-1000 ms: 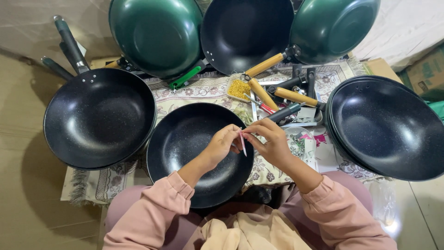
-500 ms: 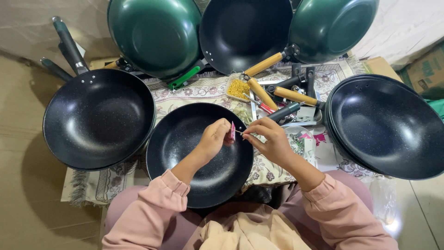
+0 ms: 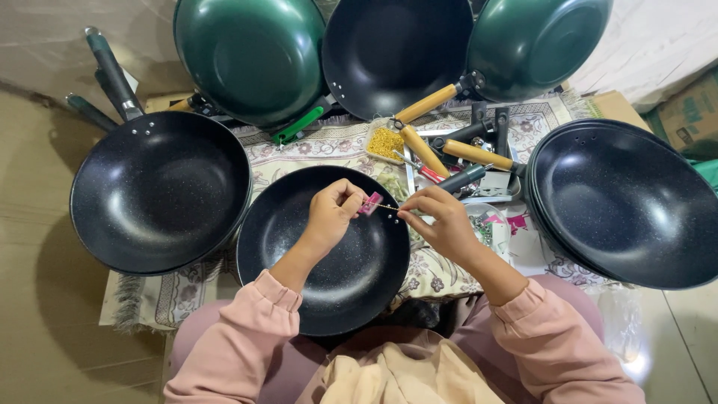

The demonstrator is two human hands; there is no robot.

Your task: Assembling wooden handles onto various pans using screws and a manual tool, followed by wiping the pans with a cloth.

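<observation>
A black speckled pan (image 3: 329,277) rests in my lap against the low table. My left hand (image 3: 329,213) hovers over its upper right rim and pinches a small pink piece (image 3: 369,203). My right hand (image 3: 437,217) pinches the other end of a thin metal pin (image 3: 387,207) that runs between the two hands. The pin lies just above two small holes in the pan's wall. Both sleeves are pink.
A patterned cloth (image 3: 329,146) covers the low table. A large black pan (image 3: 161,191) sits left, stacked black pans (image 3: 624,202) right, green and black pans (image 3: 250,56) at the back. Wooden handles (image 3: 426,150), a dish of yellow bits (image 3: 387,142) and black handles lie mid-table.
Both hands have shifted slightly left and drawn apart, so the thin pin now shows between them. The pink piece has moved from between the fingers of both hands to my left fingertips.
</observation>
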